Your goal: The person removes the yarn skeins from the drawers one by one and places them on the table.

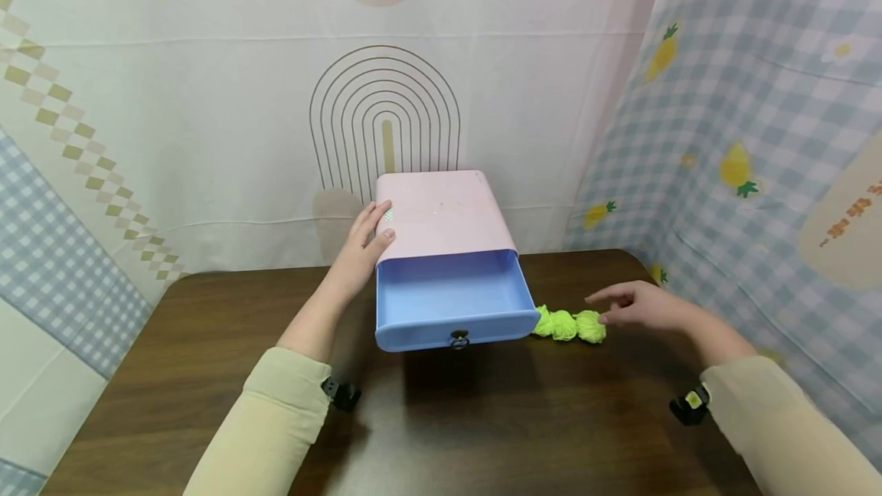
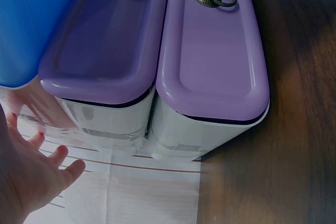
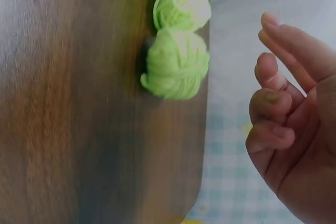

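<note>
A small drawer cabinet with a pink top (image 1: 441,213) stands on the table, its blue upper drawer (image 1: 448,289) pulled out, nothing visible inside. My left hand (image 1: 360,251) rests against the cabinet's upper left edge, fingers spread. Below the blue drawer, the left wrist view shows two closed purple drawers (image 2: 212,51) with ring pulls. Several balls of neon green yarn (image 1: 563,325) lie in a row to the right of the cabinet. Over their right end hovers my right hand (image 1: 641,305), loosely bent and holding nothing; in the right wrist view it is apart from the yarn (image 3: 178,64).
A dark brown wooden table (image 1: 227,373) carries everything. Behind it hangs a pale patterned cloth (image 1: 241,136), and a blue checked cloth (image 1: 723,90) closes off the right side. A ring pull (image 1: 459,339) hangs from the blue drawer's front.
</note>
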Motion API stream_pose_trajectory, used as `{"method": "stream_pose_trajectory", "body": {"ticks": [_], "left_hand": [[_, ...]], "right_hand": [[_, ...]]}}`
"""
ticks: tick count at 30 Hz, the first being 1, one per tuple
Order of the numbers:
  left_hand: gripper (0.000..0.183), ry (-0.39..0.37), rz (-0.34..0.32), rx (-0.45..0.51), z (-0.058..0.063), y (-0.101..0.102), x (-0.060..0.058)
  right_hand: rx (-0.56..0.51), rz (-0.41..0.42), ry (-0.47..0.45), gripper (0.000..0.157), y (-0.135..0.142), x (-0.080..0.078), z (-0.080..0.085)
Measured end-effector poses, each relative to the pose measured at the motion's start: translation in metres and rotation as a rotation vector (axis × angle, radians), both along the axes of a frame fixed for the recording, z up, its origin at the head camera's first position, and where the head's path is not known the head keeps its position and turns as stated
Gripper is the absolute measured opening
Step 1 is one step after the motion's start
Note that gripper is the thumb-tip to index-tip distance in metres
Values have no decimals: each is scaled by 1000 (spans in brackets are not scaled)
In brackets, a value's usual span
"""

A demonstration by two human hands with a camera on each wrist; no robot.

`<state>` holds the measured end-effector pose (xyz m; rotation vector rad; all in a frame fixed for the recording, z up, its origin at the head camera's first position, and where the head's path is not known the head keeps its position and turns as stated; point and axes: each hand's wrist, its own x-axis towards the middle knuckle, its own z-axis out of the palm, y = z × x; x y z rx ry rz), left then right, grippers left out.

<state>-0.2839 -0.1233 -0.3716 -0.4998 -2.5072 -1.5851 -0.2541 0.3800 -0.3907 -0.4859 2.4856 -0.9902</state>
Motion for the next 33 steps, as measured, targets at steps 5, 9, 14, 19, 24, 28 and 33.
{"method": "stream_pose_trajectory", "body": {"ticks": [5,9,14,19,24,28,33], "left_hand": [[60,-14,-10,-1,4,1,1],[60,-30,-17,9,18,4,13],[59,-39,-18,9,37,9,32],[60,-40,-24,14,38,9,34],[60,-33,-19,19,16,4,13],[60,-11,-14,14,2,1,1],[59,-4,-3,7,1,0,1]], "right_hand": [[-81,36,-16,41,-11,10,2],[-113,63,-1,39,-20,18,4],[-126,69,8,41,-33,29,6],[-146,90,31,36,-46,39,4],[-187,145,77,28,-60,49,3],[-230,183,104,26,-72,59,4],[-281,232,131,27,-88,69,7]]}}
